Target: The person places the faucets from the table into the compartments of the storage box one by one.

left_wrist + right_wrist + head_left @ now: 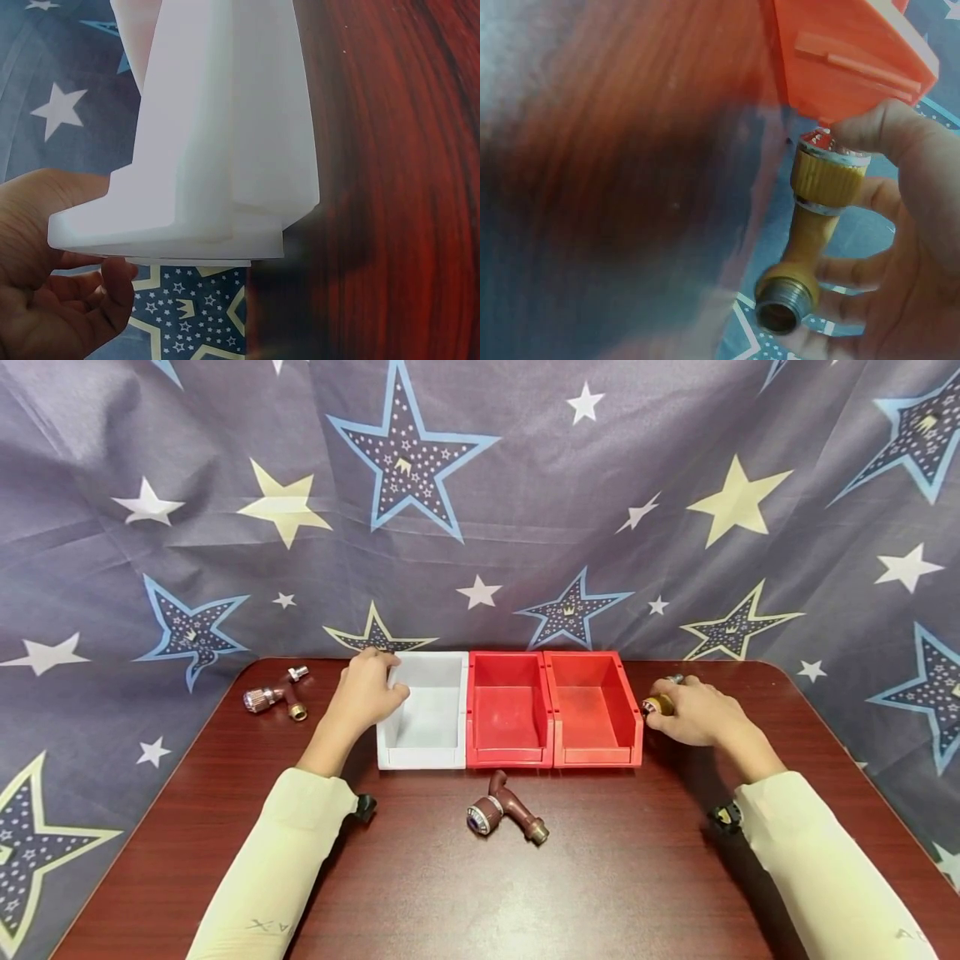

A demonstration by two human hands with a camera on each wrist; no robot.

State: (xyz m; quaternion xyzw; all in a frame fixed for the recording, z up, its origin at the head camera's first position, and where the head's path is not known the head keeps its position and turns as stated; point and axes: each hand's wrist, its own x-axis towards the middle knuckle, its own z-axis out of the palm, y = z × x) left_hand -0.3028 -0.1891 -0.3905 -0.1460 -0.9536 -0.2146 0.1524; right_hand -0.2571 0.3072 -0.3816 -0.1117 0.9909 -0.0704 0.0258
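Observation:
My left hand (367,692) grips the back left corner of a white plastic bin (422,758). In the left wrist view the thumb is partly hidden behind the bin wall (202,135), and the fingers curl by its rim. To the right of the bins, my right hand (699,714) holds a yellow tap (828,180) with a ribbed knob and a threaded metal end. The thumb lies against the knob's red and silver cap, while the fingers pass behind the body.
A red bin (510,758) and an orange-red bin (597,756) adjoin the white one. In front lies a brown tap (514,810). Another brown tap (277,695) and a small metal fitting (297,673) lie far left. A starry cloth (480,510) hangs behind the table (600,893).

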